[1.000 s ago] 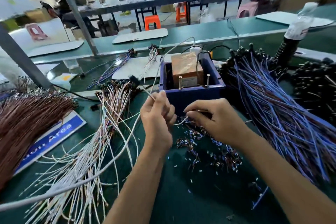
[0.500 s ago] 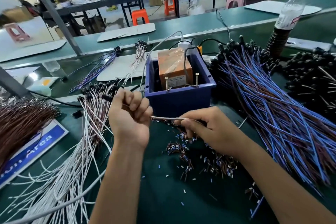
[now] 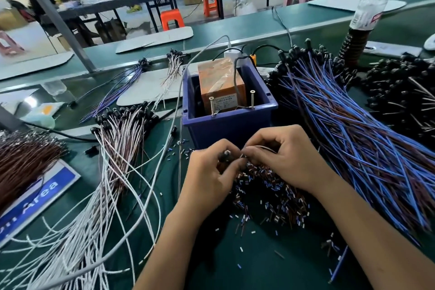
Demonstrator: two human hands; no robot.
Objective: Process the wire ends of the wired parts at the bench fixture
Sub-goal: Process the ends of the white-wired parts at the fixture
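Left hand [image 3: 208, 173]: pinches small black-capped wired part [image 3: 224, 155].
Right hand [image 3: 286, 156]: fingers curled, pinching that part's thin wire end, touching left.
Fixture: blue plastic bin [image 3: 229, 122] just beyond both hands.
Scrap: cut insulation bits [image 3: 270, 198] under hands.

On the green bench, a blue-and-white sign [image 3: 35, 198] lying flat at the left edge, partly under brown wires, carries white lettering of which only the word "Area" reads in full; the letters before it are cut off and covered. A small white label [image 3: 222, 103] on the front of the orange block standing in the blue bin [image 3: 231, 122] bears lines of print too fine to make out. The clear plastic bottle [image 3: 370, 4] at the far right wears a white wrapper with a patch of red, its wording blurred beyond reading. No other lettering is legible.
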